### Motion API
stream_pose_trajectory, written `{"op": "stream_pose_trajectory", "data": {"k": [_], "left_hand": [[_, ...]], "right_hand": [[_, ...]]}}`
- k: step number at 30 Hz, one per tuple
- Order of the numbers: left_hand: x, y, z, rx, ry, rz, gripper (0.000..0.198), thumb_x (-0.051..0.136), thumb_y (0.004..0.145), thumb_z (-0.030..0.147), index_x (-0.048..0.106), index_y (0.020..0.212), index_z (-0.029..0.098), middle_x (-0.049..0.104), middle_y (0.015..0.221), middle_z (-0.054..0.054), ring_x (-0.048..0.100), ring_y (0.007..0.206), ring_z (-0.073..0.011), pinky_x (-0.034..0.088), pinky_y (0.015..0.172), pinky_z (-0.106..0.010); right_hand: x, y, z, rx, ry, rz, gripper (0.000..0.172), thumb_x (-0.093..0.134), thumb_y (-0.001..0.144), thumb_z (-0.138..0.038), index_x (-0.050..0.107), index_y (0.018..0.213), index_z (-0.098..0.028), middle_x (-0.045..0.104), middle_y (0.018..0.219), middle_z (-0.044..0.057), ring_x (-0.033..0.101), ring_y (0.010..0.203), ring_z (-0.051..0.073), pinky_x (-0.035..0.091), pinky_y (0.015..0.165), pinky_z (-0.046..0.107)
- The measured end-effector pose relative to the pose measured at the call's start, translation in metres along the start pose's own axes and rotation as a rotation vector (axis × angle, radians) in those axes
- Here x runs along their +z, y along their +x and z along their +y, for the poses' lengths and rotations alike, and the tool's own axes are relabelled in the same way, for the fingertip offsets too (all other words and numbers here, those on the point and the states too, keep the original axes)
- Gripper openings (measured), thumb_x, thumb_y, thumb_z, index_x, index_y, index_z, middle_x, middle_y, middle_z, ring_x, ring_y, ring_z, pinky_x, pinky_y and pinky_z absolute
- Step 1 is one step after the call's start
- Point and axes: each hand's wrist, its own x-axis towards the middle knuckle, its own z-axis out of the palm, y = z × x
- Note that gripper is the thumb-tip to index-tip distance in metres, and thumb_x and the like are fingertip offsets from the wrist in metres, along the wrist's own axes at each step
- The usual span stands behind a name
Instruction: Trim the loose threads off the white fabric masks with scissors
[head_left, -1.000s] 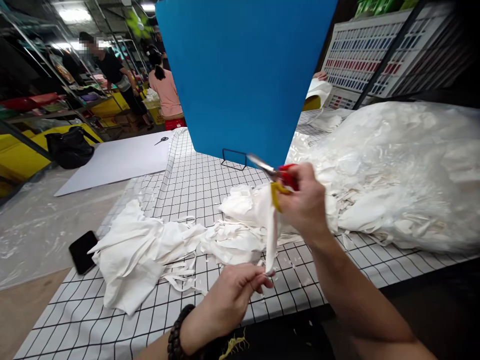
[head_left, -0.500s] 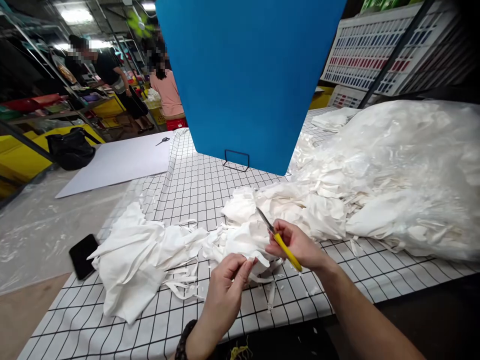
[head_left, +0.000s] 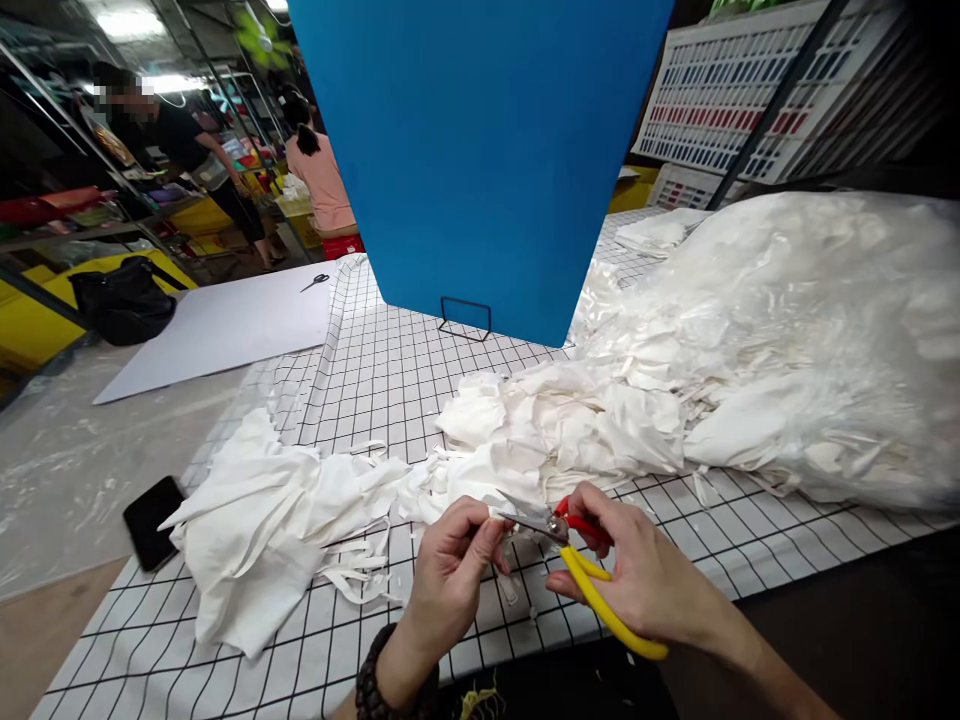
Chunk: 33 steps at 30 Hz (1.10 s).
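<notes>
My right hand holds scissors with one yellow and one red handle. Their blades are spread and point left, reaching the fingertips of my left hand. Those fingertips are pinched on a small piece of white cloth, mostly hidden by the fingers. Behind both hands lies a long heap of white cloth pieces. More white cloth with loose thin strips spreads to the left on the checked tablecloth.
A blue board stands upright at the back. At right is a big clear bag of white cloth. A phone, a white sheet with dark scissors, and a black bag are at left. Two people are farther back.
The scissors have swung down and opened, and their blades now reach my left fingertips. My right hand has turned and moved slightly right and down. The whole view has shifted slightly.
</notes>
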Motion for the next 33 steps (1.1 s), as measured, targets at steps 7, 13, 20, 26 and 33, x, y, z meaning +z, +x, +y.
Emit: {"op": "stream_pose_trajectory", "data": {"k": [7,13,20,26,33], "left_hand": [[-0.003,-0.003,-0.004,0.095,0.174,-0.066,0.017,0.050,0.095,0.026,0.065,0.090,0.020,0.058,0.077,-0.003,0.059,0.069,-0.0151,0.047,0.065,-0.026],[-0.002,-0.002,0.005,0.142,0.265,-0.093,0.018,0.048,0.096,0.021,0.063,0.087,0.019,0.058,0.076,-0.003,0.056,0.071,-0.0149,0.043,0.066,-0.026],[-0.003,-0.003,0.006,0.138,0.279,-0.108,0.018,0.047,0.096,0.023,0.062,0.086,0.018,0.058,0.075,-0.003,0.056,0.071,-0.0155,0.043,0.066,-0.026],[-0.004,-0.003,0.006,0.122,0.290,-0.112,0.019,0.048,0.096,0.022,0.062,0.085,0.018,0.058,0.075,-0.003,0.057,0.072,-0.0155,0.043,0.068,-0.026],[-0.003,-0.004,0.006,0.072,0.247,-0.124,0.019,0.048,0.097,0.024,0.061,0.084,0.018,0.056,0.077,-0.002,0.057,0.071,-0.0142,0.044,0.065,-0.025]], "right_hand": [[0.002,-0.001,-0.010,-0.052,-0.190,0.039,0.040,0.075,0.069,-0.045,0.045,0.085,-0.023,0.060,0.080,0.000,0.053,0.067,0.018,0.041,0.061,0.029],[0.004,0.000,-0.011,-0.075,-0.274,0.074,0.032,0.071,0.071,-0.037,0.046,0.086,-0.023,0.060,0.080,0.001,0.055,0.069,0.019,0.040,0.062,0.030],[0.005,-0.003,-0.008,-0.080,-0.289,0.076,0.030,0.069,0.071,-0.034,0.044,0.082,-0.024,0.058,0.073,-0.001,0.052,0.061,0.017,0.037,0.056,0.028],[0.008,-0.003,-0.007,-0.085,-0.294,0.094,0.031,0.069,0.071,-0.033,0.041,0.077,-0.024,0.055,0.067,-0.003,0.049,0.057,0.015,0.035,0.052,0.025],[0.010,-0.002,-0.005,-0.118,-0.306,0.124,0.031,0.066,0.076,-0.040,0.039,0.075,-0.024,0.053,0.063,-0.003,0.048,0.056,0.015,0.034,0.053,0.026]]}}
